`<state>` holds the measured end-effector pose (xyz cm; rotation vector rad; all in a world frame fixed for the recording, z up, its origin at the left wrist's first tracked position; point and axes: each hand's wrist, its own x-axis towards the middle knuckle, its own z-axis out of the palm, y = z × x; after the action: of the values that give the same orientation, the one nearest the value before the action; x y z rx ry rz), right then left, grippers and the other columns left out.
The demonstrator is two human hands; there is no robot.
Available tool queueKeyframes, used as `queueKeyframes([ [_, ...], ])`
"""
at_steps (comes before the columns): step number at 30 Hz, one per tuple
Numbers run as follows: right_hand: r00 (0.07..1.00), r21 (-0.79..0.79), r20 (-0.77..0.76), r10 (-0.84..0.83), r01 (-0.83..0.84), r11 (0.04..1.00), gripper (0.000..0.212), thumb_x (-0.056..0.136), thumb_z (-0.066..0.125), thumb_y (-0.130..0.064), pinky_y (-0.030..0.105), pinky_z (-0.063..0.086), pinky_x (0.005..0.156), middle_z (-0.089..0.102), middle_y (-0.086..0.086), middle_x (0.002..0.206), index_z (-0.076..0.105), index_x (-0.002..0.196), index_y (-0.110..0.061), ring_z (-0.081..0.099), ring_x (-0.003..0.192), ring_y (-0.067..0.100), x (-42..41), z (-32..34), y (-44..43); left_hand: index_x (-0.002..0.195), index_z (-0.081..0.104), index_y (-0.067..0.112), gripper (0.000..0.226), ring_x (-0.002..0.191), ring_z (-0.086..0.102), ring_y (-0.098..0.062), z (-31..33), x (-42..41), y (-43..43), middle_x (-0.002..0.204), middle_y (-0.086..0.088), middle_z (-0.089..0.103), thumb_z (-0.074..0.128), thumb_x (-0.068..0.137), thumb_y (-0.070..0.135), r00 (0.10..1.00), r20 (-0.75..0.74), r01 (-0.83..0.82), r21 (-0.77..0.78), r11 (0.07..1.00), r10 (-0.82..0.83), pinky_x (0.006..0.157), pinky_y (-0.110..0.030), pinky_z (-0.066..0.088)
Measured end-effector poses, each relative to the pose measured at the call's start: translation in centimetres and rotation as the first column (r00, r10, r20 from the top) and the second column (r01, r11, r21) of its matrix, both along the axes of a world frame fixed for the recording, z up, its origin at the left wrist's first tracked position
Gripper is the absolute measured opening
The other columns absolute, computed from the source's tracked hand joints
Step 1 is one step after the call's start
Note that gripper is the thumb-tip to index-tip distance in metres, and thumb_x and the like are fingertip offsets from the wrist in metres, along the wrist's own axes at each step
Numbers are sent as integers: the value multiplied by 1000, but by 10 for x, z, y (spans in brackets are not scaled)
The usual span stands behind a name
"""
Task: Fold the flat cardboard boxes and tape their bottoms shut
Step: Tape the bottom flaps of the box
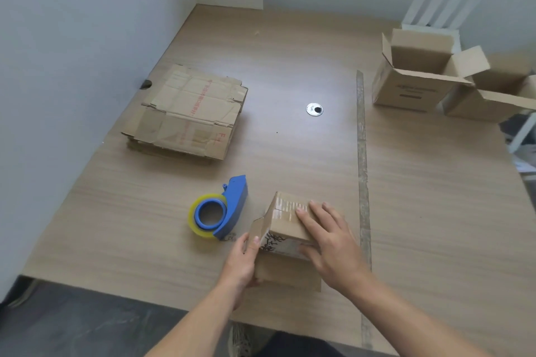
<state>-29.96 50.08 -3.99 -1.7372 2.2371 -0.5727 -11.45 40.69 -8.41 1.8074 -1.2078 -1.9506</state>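
Observation:
A small cardboard box (285, 222) stands near the table's front edge, its taped face up and black scribbles on its near side. My right hand (330, 236) lies flat on top of it, fingers straight, thumb against the near side. My left hand (245, 259) grips the box's left flap and corner from the near left. A blue tape dispenser (222, 210) with a yellowish clear roll lies just left of the box. A stack of flat cardboard boxes (187, 113) sits at the middle left of the table.
Two folded boxes (417, 78) with open top flaps stand at the back right, one leaning behind the other. A round metal grommet (314, 109) sits mid-table. A seam strip (361, 153) runs front to back. White walls close the left and back; a white chair (441, 6) stands behind.

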Motion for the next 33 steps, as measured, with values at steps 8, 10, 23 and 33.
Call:
queueKeyframes([
  [8, 999, 85, -43, -32, 36, 996, 88, 80, 78, -27, 60, 43, 101, 31, 0, 157, 26, 150, -42, 23, 145, 29, 44, -14, 5, 147, 35, 41, 57, 106, 61, -22, -14, 34, -9, 126, -2, 56, 59, 96, 30, 999, 6, 41, -38, 998, -41, 72, -43, 62],
  [10, 996, 125, -80, -39, 49, 991, 82, 81, 77, -28, 59, 44, 99, 32, 0, 156, 31, 148, -41, 25, 144, 30, 55, -15, 3, 138, 39, 52, 57, 106, 64, -21, -17, 43, -9, 129, 0, 57, 62, 88, 37, 992, 40, 119, -108, 987, -116, 77, -45, 61],
  [23, 915, 146, -390, -103, 172, 974, 86, 59, 83, -11, 68, 39, 99, 48, 12, 148, 51, 139, -21, 45, 133, 44, 93, -20, -4, 137, 57, 18, 49, 115, 53, -20, 23, 77, -66, 127, 1, 57, 51, 90, 26, 842, 430, 527, -786, 323, -327, 101, -33, 44],
  [33, 982, 207, 3, -188, 183, 961, 77, 82, 7, -69, 36, -18, 115, -11, -13, 157, 14, 152, -38, -15, 150, 21, 87, -14, -2, 155, -11, 39, 64, 100, 51, -21, 16, 51, -89, 113, 2, 52, 29, 105, 40, 358, 843, 933, -302, 197, -401, 92, -39, 36],
])
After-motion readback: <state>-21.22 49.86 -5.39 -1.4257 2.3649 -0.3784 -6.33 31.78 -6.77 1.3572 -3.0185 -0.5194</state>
